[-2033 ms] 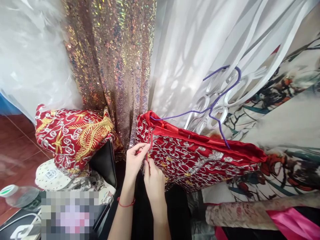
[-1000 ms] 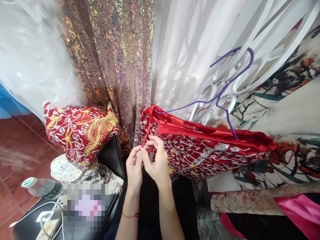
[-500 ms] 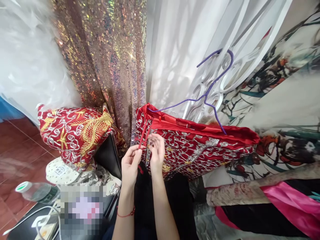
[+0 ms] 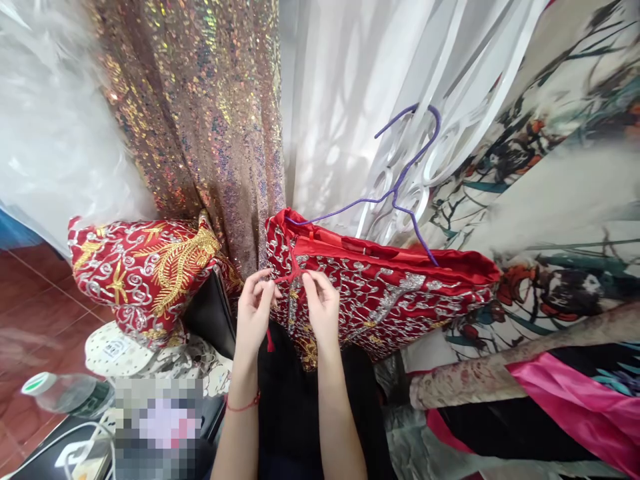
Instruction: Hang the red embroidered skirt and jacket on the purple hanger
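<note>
A red skirt-like garment (image 4: pixel 380 293) with silver and gold embroidery hangs from a purple hanger (image 4: pixel 400 183). At its left end a red cord (image 4: pixel 294 263) comes down from the waistband. My left hand (image 4: pixel 255 307) pinches one part of this cord, and a loose end dangles below it. My right hand (image 4: pixel 320 300) pinches the cord on the other side, its fingertips close to the embroidered cloth. Between the two hands the cord is stretched sideways, crossing just below the waistband. What lies inside the fingers is mostly hidden.
Another red embroidered garment (image 4: pixel 145 273) drapes over a black chair back (image 4: pixel 213 313) at left. Below it are a spotted cap (image 4: pixel 117 350) and a plastic bottle (image 4: pixel 70 393). A sequined curtain (image 4: pixel 200 133) hangs behind; a fabric roll (image 4: pixel 465 380) lies at right.
My hands were together at the cord one second ago, then the right hand opened beside it. Now they are apart, pulling the cord sideways between them. The view has shifted slightly.
</note>
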Tool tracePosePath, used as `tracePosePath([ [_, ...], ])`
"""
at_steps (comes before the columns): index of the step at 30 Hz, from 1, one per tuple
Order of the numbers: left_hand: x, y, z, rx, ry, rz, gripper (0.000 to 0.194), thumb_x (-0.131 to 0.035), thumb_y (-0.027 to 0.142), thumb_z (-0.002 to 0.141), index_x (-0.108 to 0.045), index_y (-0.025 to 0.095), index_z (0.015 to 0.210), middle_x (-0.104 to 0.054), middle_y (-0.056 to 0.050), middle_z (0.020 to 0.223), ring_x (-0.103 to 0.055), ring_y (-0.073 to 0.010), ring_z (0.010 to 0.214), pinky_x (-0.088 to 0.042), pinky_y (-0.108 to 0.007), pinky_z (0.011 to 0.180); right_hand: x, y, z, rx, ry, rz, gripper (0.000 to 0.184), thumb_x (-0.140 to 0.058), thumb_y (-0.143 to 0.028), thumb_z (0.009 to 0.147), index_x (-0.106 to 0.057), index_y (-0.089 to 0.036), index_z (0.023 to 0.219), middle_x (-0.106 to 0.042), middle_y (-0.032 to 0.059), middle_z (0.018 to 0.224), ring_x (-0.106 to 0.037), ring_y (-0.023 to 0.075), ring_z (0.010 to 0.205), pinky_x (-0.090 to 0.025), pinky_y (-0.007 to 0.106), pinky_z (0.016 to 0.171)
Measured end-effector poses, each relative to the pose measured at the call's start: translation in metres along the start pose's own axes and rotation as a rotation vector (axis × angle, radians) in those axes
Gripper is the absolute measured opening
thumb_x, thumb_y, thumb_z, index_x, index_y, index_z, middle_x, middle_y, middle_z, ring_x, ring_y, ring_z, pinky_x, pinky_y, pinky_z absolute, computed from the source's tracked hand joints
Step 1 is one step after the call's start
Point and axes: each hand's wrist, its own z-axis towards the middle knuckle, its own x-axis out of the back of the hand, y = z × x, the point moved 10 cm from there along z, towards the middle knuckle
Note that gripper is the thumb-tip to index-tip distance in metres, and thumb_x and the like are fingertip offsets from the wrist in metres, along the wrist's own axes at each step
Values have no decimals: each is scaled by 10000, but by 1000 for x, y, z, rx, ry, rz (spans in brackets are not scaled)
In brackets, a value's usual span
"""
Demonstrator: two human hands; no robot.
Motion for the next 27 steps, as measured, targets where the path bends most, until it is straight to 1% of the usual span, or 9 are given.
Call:
tracePosePath([
  [4,3,20,44,-169,52,162,301,-620,409,914,-621,163,1087,-680,-21,783,-635,-127,749,-495,-250,761,26,-9,8,12,86,-18,251,-598,-416,936,-712,-192,933,-723,65,963,-679,195,925,-535,368,901],
  [6,-2,27,61,-214,30,252,273,-590,372,922,-607,167,1102,-713,-47,866,-679,-154,856,-508,-288,855,31,-12,13,15,84,-41,243,-607,-416,929,-696,-191,948,-722,58,932,-685,190,892,-547,364,878],
  [8,-14,31,69,-238,-68,347,274,-575,345,921,-596,179,1138,-732,-76,992,-692,-183,990,-504,-322,938,27,-14,17,17,30,-50,233,-612,-401,921,-659,-191,1011,-709,38,864,-685,179,836,-559,351,841],
  [11,-32,29,64,-258,-239,443,270,-542,332,930,-618,187,1145,-721,-97,1138,-675,-200,1093,-493,-339,1000,3,-14,23,35,-112,-32,275,-625,-359,894,-589,-192,1109,-701,23,840,-687,169,775,-576,334,790],
  [15,-41,28,50,-264,-355,483,283,-543,360,926,-682,181,1097,-741,-97,1135,-690,-212,1049,-511,-333,973,-23,-20,27,111,-216,-146,267,-593,-306,890,-593,-184,1127,-727,52,908,-695,170,776,-571,317,791],
  [18,-31,34,50,-277,-289,534,272,-605,404,890,-734,191,997,-775,-84,1015,-713,-228,940,-533,-333,890,-31,-30,27,184,-243,-350,183,-555,-293,923,-639,-186,1046,-731,49,843,-687,184,731,-546,308,757],
  [21,-26,41,58,-275,-272,607,277,-621,445,870,-763,208,884,-789,-69,924,-719,-237,853,-528,-329,819,-34,-33,29,207,-313,-519,220,-481,-303,994,-673,-205,1035,-741,49,808,-697,198,706,-526,303,732],
  [25,-42,41,72,-256,-412,794,220,-610,373,873,-761,222,821,-785,-49,866,-709,-231,799,-490,-316,776,-32,-34,35,267,-394,-746,263,-466,-305,1015,-719,-233,1028,-766,72,833,-719,237,722,-528,325,715],
  [27,-47,48,78,-320,-394,903,176,-604,323,876,-743,223,831,-775,-54,879,-690,-232,809,-467,-315,761,-25,-42,39,325,-359,-820,272,-468,-301,1013,-729,-243,1058,-777,91,909,-725,254,767,-534,345,734],
])
